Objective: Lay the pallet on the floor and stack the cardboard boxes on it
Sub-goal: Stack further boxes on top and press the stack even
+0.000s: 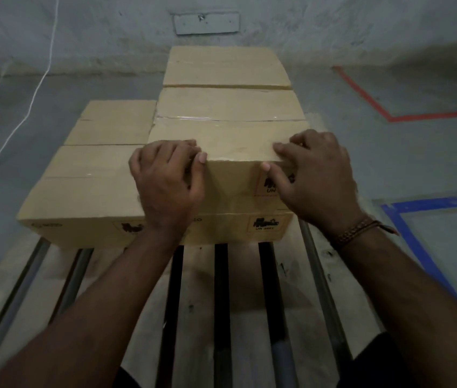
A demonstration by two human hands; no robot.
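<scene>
While the pallet (202, 278) is lying flat, we are gripping the upper box (230, 135) with left hand (167, 177) and right hand (315, 175).

The left hand (168, 180) covers the near left corner of the top box (230, 138) and part of the black print on the lower box (81, 203) under its wrist. The right hand (317, 175) hides most of the top box's label (273, 183), whose print is too blurred to read. The pallet (199, 289) runs off the near edge, and the far box (225, 67) perhaps hides its far end.
</scene>
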